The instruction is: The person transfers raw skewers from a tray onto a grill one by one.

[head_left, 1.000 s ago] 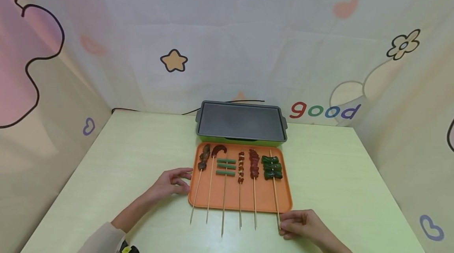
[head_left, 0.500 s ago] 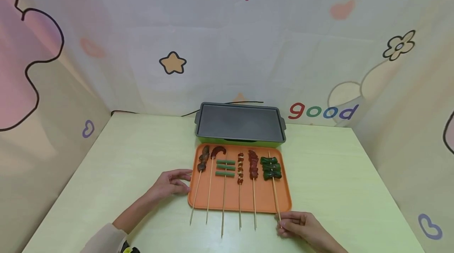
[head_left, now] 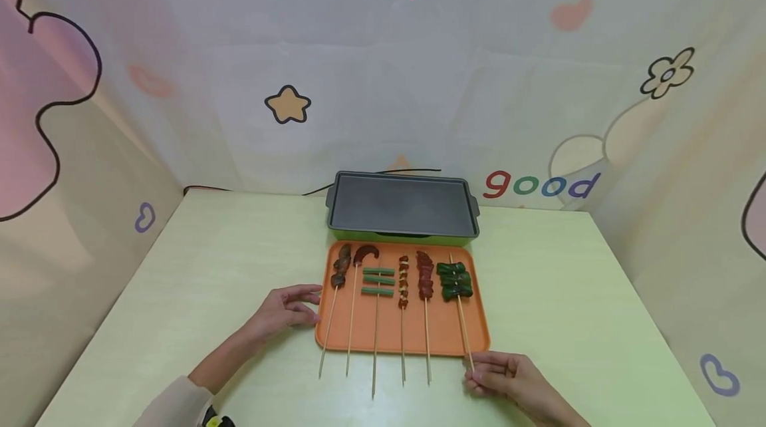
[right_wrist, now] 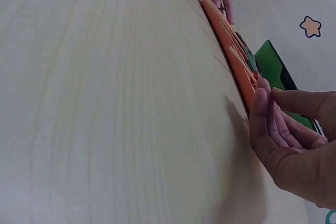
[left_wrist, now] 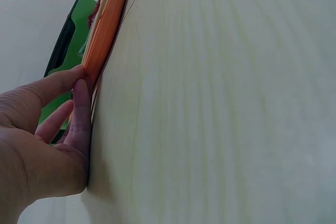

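Six skewers [head_left: 402, 307], one tray [head_left: 473, 330], one griddle [head_left: 401, 204]

left hand [head_left: 286, 309] rests flat, fingers extended; right hand [head_left: 509, 380] lies low, fingers curled together.

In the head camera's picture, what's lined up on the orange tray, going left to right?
On the orange tray: dark meat skewer → curved sausage skewer → green bean skewer → small mixed-chunk skewer → red meat skewer → green pepper skewer, pinched by the right hand.

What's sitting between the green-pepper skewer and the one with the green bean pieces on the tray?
In the head view, two meat skewers lie between the green-pepper skewer and the green-bean skewer: a small-chunk skewer and a dark red meat skewer, both on the orange tray.
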The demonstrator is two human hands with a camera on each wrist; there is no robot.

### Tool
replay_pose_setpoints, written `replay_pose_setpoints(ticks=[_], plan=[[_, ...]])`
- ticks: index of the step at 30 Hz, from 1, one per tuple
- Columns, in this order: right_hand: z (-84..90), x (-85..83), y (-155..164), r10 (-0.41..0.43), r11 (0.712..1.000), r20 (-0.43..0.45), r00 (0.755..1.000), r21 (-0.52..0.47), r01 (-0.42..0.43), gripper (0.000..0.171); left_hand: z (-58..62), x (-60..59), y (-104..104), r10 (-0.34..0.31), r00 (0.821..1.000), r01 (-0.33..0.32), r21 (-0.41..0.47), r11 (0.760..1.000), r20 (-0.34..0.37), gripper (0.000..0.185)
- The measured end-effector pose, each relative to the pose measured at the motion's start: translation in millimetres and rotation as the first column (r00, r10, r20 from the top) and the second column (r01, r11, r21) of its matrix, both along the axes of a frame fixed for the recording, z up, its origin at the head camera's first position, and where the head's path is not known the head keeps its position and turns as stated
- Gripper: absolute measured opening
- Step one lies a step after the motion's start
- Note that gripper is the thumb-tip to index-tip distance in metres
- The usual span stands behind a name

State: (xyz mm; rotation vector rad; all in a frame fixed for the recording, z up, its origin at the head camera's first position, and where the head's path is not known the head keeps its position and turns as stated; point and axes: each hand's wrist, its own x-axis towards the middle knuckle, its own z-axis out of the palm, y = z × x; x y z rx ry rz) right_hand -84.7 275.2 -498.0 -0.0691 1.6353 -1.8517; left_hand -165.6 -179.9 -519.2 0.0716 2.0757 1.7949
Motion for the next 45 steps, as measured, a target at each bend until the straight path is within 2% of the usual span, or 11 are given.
replay_pose_setpoints(ticks=[12, 21, 28, 32, 38, 40, 45], plan=[[5.9, -1.8, 1.0, -0.027, 0.997, -0.001, 1.0, 0.069, 0.027, 0.056, 2.1, -4.1, -2.1, -0.015, 0.998, 0.015, -0.009, 1.0, -0.053, 0.057], [9.2, 3.5, 7.8, -0.105, 0.981, -0.021, 0.994, 0.161, 0.107, 0.056, -0.8, -2.4, -3.4, -0.001, 0.999, 0.0, -0.027, 1.0, -0.041, 0.057], [9.3, 6.4, 13.6, -0.173, 0.972, -0.042, 0.984, 0.153, 0.177, 0.058, -1.3, 0.0, -2.0, -0.022, 0.999, 0.022, -0.012, 1.0, -0.048, 0.057], [13.6, 4.7, 13.6, -0.256, 0.953, -0.059, 0.965, 0.151, 0.262, 0.057, -2.3, 0.3, -1.4, -0.021, 0.999, 0.02, -0.013, 1.0, -0.039, 0.057], [22.6, -5.7, 9.3, -0.411, 0.88, -0.143, 0.9, 0.196, 0.433, 0.052, -1.6, 0.7, 0.0, -0.018, 1.0, 0.018, -0.005, 1.0, -0.019, 0.058], [25.2, -11.5, 7.7, -0.432, 0.863, -0.179, 0.884, 0.201, 0.463, 0.051, -1.0, 1.3, 0.0, -0.015, 1.0, 0.015, -0.006, 1.0, -0.017, 0.058], [29.4, -26.1, 4.2, -0.418, 0.861, -0.282, 0.864, 0.181, 0.476, 0.052, -0.4, 2.1, -0.4, -0.027, 0.999, 0.026, -0.008, 1.0, -0.042, 0.058]])
